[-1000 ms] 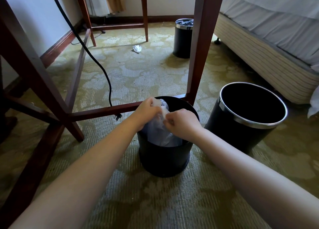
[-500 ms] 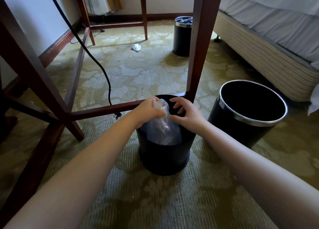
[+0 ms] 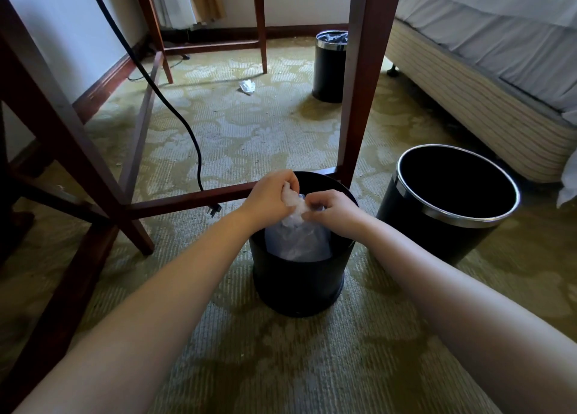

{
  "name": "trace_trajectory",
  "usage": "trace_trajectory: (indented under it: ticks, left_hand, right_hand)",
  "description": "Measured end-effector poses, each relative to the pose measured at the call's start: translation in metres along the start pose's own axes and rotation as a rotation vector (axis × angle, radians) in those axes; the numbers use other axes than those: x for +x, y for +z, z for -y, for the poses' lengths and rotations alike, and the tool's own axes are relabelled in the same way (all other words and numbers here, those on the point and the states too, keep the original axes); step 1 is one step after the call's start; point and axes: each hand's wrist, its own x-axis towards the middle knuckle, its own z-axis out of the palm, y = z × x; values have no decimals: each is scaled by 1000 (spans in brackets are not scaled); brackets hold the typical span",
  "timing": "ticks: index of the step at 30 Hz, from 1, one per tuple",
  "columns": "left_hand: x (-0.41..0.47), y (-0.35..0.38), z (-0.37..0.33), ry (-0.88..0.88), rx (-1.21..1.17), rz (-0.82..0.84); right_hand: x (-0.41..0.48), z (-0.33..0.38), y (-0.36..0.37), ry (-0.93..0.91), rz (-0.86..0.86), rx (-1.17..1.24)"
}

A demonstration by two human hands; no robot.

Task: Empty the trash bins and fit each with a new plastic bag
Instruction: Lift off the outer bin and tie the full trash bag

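A small black bin (image 3: 296, 284) is standing on the patterned carpet (image 3: 281, 370), and a translucent plastic bag (image 3: 296, 241) is sitting inside it, its bunched top rising just above the bin's rim. Directly over the bin's opening, the person's left hand (image 3: 270, 195) is gripping the gathered neck of the bag with curled fingers. The right hand (image 3: 335, 209) is pinching the same crumpled plastic from the other side, so both hands are clamped on the bag and almost touching each other. Just behind the bin, a dark wooden table leg (image 3: 359, 101) is rising out of view, with a low crossbar running away to the bin's left. To the right of the bin and near it, a larger black bin (image 3: 437, 238) with a chrome rim is standing open, showing only a dark interior. Well beyond the small bin, a third black bin (image 3: 329, 70) is standing with a dark liner showing at its top. A crumpled white scrap (image 3: 247, 86) is lying on the carpet far behind the small bin. A black cable (image 3: 175, 110) is hanging down behind and to the left, its plug dangling near the crossbar. A bed (image 3: 484, 101) is stretching along the far right of the bin.
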Motion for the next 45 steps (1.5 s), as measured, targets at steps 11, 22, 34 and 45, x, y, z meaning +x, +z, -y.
trace_trajectory:
  ticks: [11,22,34,45]
  left_hand:
    - [3,-8,9,-210,-353,13]
    - [-2,-4,-4,-171,-447,-50]
    - [-4,-3,4,-62,-180,9]
    - [-7,2,2,-55,9,-22]
  right_hand:
    - [2,-11,-2,-110,-193,-116]
    - [0,-15,-11,15,-196,245]
    - [5,-14,-12,61,-35,178]
    - [6,-15,-10,-16,-190,-28]
